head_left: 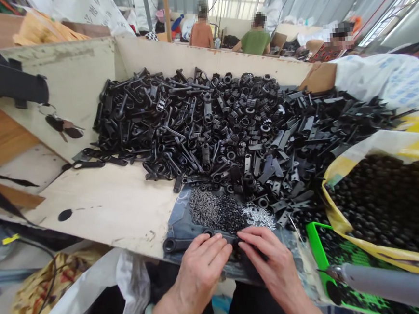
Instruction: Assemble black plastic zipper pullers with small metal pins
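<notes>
At the front edge of the bench, my left hand has its fingers pressed together over a long black plastic part with a ring end. The ring sticks out to the left of the hand. My right hand is closed close beside it, thumb and fingers together at something dark; the fingers hide most of it. Just beyond both hands, on a blue cloth, lie small heaps of grey pieces, black pieces and silver pins or screws.
A big pile of black plastic parts fills the walled bench. To the right are a green basket, a yellow-rimmed bag of black pieces and a grey cylindrical tool. Keys hang at left. Several people sit behind the back wall.
</notes>
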A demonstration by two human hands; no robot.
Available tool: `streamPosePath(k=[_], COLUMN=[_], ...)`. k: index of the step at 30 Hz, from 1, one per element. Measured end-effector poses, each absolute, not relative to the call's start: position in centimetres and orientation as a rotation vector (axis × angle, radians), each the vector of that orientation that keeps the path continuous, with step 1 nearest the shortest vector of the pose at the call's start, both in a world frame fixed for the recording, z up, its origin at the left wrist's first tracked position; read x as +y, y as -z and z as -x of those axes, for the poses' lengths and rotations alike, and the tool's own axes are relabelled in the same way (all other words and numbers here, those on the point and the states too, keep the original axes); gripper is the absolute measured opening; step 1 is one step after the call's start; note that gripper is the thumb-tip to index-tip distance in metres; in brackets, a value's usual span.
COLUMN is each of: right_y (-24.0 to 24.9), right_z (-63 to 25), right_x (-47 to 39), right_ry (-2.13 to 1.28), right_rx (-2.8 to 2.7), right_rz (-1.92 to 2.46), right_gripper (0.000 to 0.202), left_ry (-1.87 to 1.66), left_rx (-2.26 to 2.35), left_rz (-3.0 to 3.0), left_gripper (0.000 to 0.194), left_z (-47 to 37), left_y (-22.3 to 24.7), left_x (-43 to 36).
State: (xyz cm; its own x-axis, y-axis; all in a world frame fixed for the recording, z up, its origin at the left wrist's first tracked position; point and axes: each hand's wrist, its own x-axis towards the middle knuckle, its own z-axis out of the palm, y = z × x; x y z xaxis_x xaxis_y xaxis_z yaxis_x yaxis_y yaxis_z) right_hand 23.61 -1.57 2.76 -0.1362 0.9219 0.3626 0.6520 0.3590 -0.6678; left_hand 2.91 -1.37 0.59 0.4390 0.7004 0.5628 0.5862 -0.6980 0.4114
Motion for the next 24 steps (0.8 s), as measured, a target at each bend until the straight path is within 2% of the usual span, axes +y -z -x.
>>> streamPosePath(k=[6, 12, 24], right_y=[-3.1, -3.5, -4.6], right_z=[-23.3, -23.0, -23.6], right_x=[-1.3, -1.4, -0.6], right_ry=[-0.638, -0.611, -0.563], right_rx=[-1.766, -1.828, -2.08], right_rz=[1.367, 1.351, 1.351], right_gripper=[0.013, 0.012, 0.023], left_ry=[-1.063, -1.051, -1.085], left_rx=[1.142, 1.13, 1.144], left_rz=[-2.506, -2.466, -2.429], left_gripper=[0.029, 0.029, 0.027], left_z=[-2.8, -2.7, -2.9], left_y=[-0.4, 0.0, -0.2], left_x=[-1.5, -1.6, -1.7])
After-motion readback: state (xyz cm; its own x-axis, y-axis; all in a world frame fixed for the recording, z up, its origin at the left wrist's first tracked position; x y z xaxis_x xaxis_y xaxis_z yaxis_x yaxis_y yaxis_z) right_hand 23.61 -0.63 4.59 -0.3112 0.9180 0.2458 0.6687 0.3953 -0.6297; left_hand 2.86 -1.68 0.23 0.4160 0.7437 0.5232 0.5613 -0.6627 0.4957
